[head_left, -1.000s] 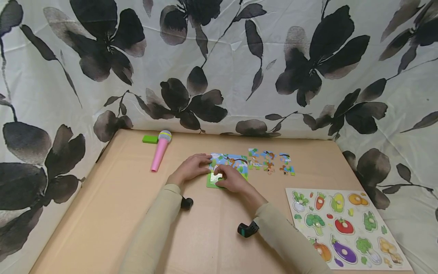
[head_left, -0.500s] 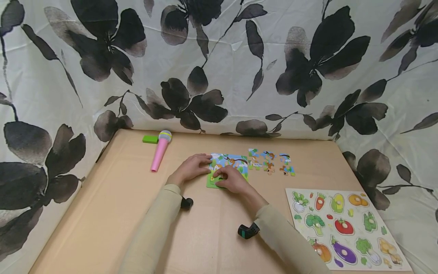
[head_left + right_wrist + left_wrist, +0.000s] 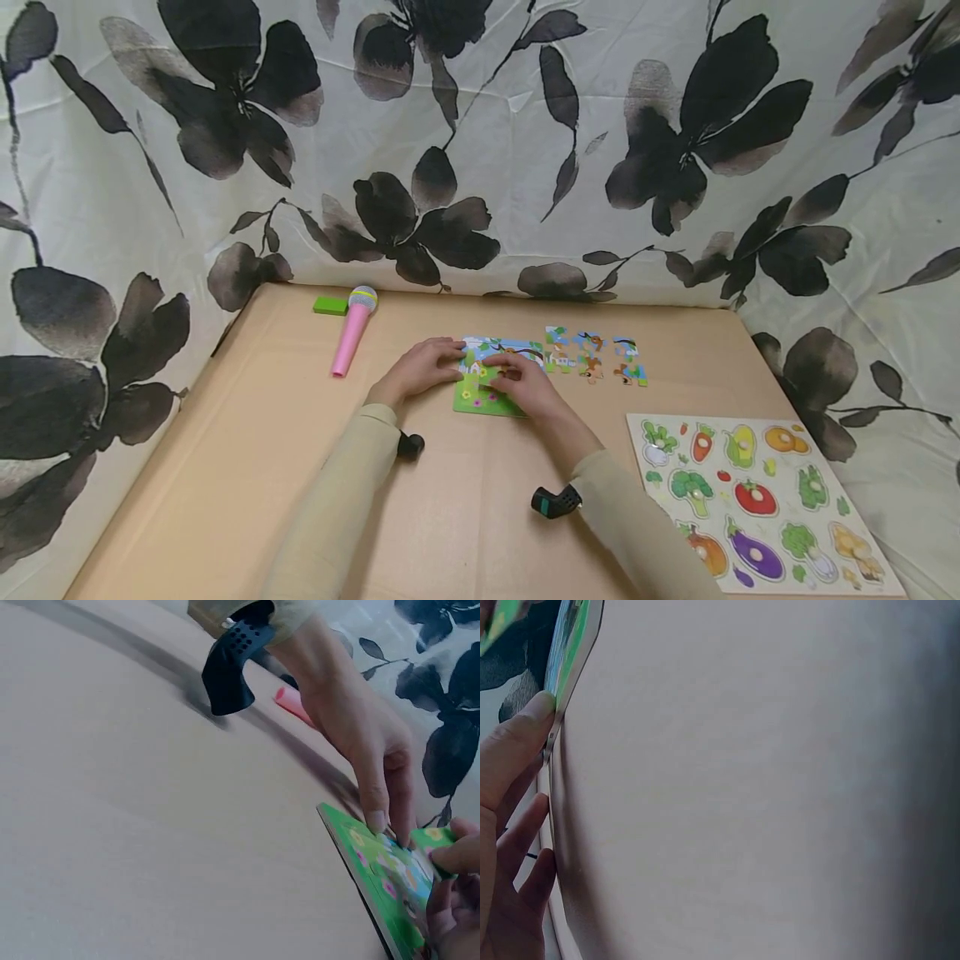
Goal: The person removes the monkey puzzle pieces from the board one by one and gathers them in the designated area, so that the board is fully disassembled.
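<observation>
A small picture puzzle (image 3: 480,406) with a green, flowered lower part lies near the middle of the table. My left hand (image 3: 420,368) rests at its left edge, fingers toward the upper corner; in the left wrist view the thumb (image 3: 534,709) touches the edge and the other fingers are relaxed. My right hand (image 3: 527,390) is over the puzzle's right part, hiding much of it. Between thumb and fingers it pinches a green puzzle piece (image 3: 431,838) with a yellow flower, tilted above the puzzle in the right wrist view.
Several loose puzzle pieces (image 3: 591,367) lie right of the puzzle. A pink toy microphone (image 3: 351,342) and a green block (image 3: 330,306) are at the back left. A vegetable puzzle board (image 3: 750,454) covers the front right. Floral cloth (image 3: 510,150) hangs behind the table.
My right hand has moved up and to the right over the puzzle, uncovering its flowered lower left. A pale patch under its fingers no longer shows. The left hand has stayed put.
</observation>
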Demonstrator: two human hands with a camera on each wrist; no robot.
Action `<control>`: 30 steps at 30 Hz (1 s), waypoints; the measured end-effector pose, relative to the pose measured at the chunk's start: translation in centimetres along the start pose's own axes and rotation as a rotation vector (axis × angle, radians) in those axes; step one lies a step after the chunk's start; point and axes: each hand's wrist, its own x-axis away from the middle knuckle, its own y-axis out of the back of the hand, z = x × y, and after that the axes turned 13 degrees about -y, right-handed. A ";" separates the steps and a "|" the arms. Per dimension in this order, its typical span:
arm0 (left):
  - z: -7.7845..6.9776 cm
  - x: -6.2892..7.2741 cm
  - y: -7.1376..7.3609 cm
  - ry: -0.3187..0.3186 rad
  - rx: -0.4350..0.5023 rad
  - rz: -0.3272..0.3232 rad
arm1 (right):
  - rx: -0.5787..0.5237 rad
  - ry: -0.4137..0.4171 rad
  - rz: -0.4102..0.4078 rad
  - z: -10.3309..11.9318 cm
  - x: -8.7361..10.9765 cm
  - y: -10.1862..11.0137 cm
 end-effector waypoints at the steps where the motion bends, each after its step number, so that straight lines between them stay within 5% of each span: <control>1: 0.0 0.0 0.0 0.007 0.003 0.004 | -0.031 0.000 -0.006 -0.1 0.0 0.2; 9: 0.1 -0.1 -0.1 0.018 0.006 0.008 | -0.174 -0.004 -0.047 -0.3 1.1 2.6; 16: 0.0 0.0 0.0 0.020 0.002 0.006 | -0.114 -0.022 -0.180 -0.9 2.4 4.9; 30: 0.1 -0.1 -0.2 0.034 0.004 0.007 | 0.019 -0.050 -0.225 -2.8 4.5 8.9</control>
